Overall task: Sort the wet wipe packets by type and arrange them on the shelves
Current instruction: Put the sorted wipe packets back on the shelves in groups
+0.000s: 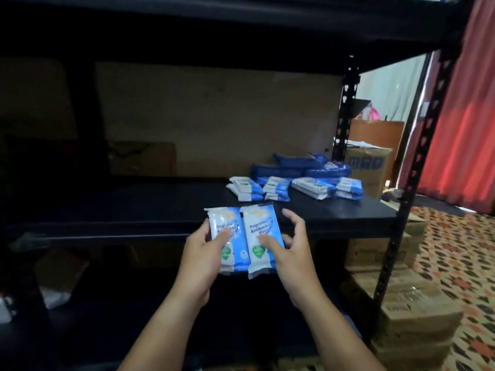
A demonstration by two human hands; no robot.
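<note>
I've got two white-and-blue packets [245,238] side by side, long axes pointing away toward the shelf [321,212]. Left hand [199,254] grip pinches the left packet, right hand [288,243] the right. Matching stacks [294,187] lie ahead-right, nearer my right hand.

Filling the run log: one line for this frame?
left hand: holds packet | right hand: holds second packet | shelf: sorted piles at right

dim, soft and grainy, daylight entering right by the red curtain [455,116], left side in shadow, edges bowed.
</note>
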